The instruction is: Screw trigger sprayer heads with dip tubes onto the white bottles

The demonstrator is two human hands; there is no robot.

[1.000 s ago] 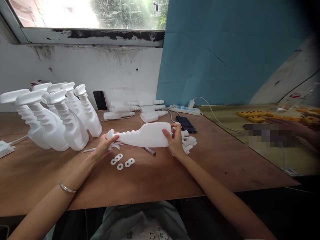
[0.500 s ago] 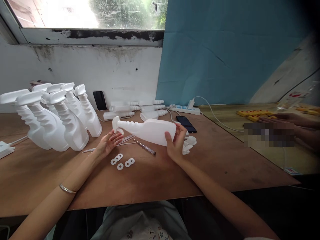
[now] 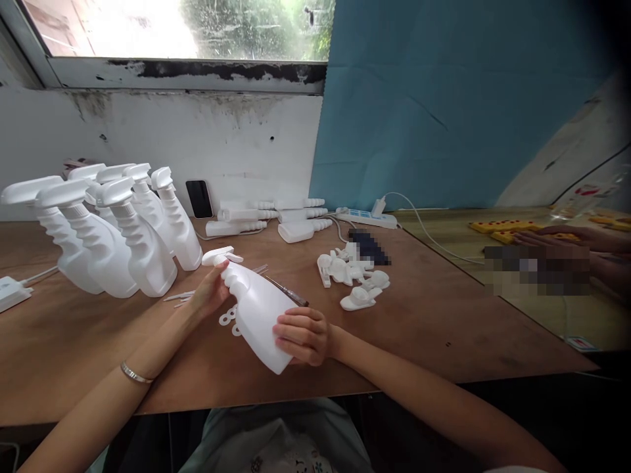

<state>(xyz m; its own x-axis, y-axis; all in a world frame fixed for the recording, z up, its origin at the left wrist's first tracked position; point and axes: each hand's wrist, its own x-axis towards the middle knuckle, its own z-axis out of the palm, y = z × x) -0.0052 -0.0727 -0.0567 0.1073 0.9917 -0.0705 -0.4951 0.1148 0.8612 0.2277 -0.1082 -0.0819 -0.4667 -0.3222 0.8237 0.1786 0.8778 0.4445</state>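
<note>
A white spray bottle (image 3: 259, 315) is tilted over the table, its trigger head (image 3: 221, 255) up and to the left. My left hand (image 3: 213, 289) is closed around its neck just below the head. Lower down, my right hand (image 3: 303, 335) grips the base end, fingers wrapped across the side. White washers (image 3: 229, 316) lie under the bottle, partly covered by it. Behind it rests a screwdriver (image 3: 288, 292) with a clear handle. Thin white tubes (image 3: 180, 297) lie beside my left wrist.
Several assembled spray bottles (image 3: 148, 249) stand at the left. Bottles without heads (image 3: 303, 228) lie along the wall near a power strip (image 3: 367, 217). Loose trigger heads (image 3: 350, 269) are piled right of centre. A phone (image 3: 198, 199) leans on the wall. Another person's hands (image 3: 566, 236) are at the far right.
The bottle has swung from nearly level to a steep tilt, base down and closer to me. My left hand has closed on the neck; my right hand has moved down and left with the base.
</note>
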